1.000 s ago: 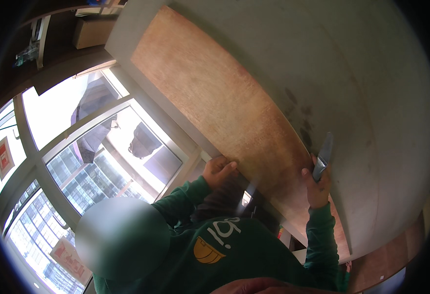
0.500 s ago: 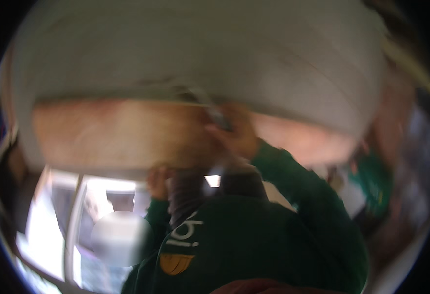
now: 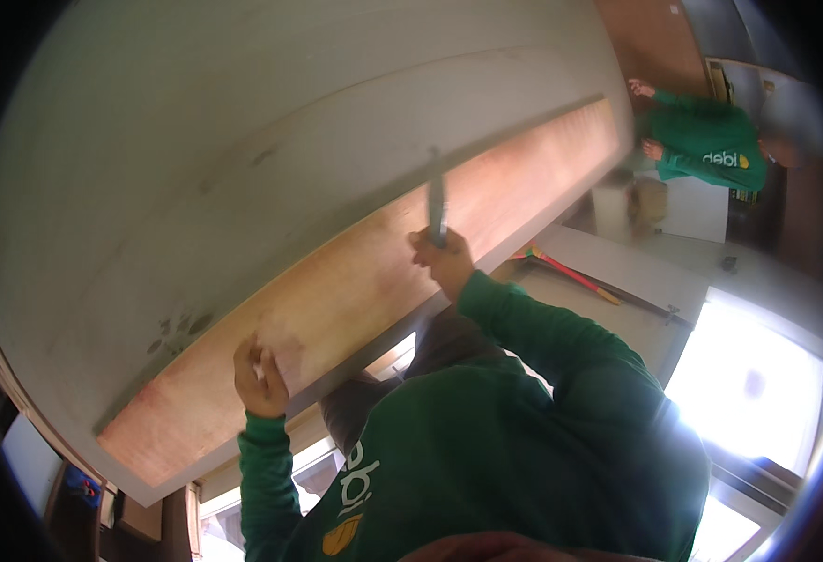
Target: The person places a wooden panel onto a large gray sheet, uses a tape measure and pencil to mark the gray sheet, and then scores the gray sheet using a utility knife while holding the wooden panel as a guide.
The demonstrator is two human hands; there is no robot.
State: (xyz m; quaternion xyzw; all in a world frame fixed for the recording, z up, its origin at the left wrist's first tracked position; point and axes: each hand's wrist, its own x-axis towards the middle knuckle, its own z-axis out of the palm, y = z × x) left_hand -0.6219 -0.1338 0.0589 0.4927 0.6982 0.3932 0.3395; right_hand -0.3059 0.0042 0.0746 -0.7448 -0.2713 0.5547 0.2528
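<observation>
A long, smooth, light-brown wooden board [image 3: 336,290] lies slantwise along the near edge of a wide grey table [image 3: 149,187]. My right hand [image 3: 449,265], above the board's middle, is closed around a slim, knife-like grey tool [image 3: 437,211]. The tool points away from me toward the board's far edge; its tip is blurred, so its exact kind does not show. Over the near part of the board on the left is my left hand [image 3: 261,379], empty, its thumb and fingers apart. Whether it touches the wood I cannot tell.
Dark smudges [image 3: 182,328] mark the grey surface beside the board. At the far right a co-worker in a green sweatshirt [image 3: 711,140] reaches toward the table. A red-handled tool [image 3: 575,274] lies below the table's right side. A bright window [image 3: 753,375] is at lower right.
My view has turned, so the board now runs diagonally instead of across. The left hand has come from the near edge to over the board. The right hand still holds the tool.
</observation>
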